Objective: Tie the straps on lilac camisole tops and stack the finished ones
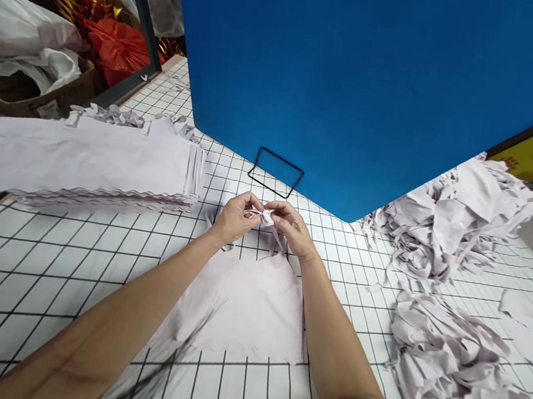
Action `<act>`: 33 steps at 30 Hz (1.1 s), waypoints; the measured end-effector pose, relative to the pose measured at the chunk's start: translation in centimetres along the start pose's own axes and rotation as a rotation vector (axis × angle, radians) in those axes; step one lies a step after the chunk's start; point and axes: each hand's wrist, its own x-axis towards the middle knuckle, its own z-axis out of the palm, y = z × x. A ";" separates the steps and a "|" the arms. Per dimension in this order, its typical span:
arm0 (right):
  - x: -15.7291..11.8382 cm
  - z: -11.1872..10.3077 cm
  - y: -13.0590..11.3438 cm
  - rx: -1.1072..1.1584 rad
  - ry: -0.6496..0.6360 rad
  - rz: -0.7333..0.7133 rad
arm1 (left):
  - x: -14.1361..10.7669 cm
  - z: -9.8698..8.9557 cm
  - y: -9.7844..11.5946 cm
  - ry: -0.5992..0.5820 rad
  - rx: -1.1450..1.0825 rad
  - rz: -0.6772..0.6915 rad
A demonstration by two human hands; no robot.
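Observation:
A pale lilac fabric piece (249,301) lies flat on the grid-patterned table between my forearms, its straps rising at the top edge. Above that edge, my left hand (241,218) pinches a thin strap between thumb and fingers. My right hand (290,225) grips the small bunched knot of the same straps (267,217), and the fingertips of both hands almost touch. Just beyond the hands sits a thin black rectangular wire frame (277,172).
A neat stack of pale pieces (91,158) lies left. Crumpled fabric heaps (448,222) (454,371) cover the right side. A large blue board (357,94) stands across the back. Bags, including a red one (117,48), fill the far left.

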 end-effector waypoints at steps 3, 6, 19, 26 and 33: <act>0.0 0.2 -0.1 0.035 -0.015 0.026 | -0.1 0.0 0.2 -0.019 -0.006 -0.022; -0.1 0.0 -0.1 0.037 -0.009 0.043 | -0.2 0.1 0.3 -0.062 -0.030 -0.034; -0.2 -1.8 1.2 0.156 0.032 0.100 | 0.0 -1.1 0.4 -0.320 -0.177 -0.311; -0.2 -2.0 0.6 -0.100 0.054 0.035 | 0.1 -1.7 0.8 -0.335 -0.320 -0.482; 0.0 0.5 -0.9 -0.451 0.140 -0.215 | 0.0 -0.5 0.1 -0.209 -0.244 -0.488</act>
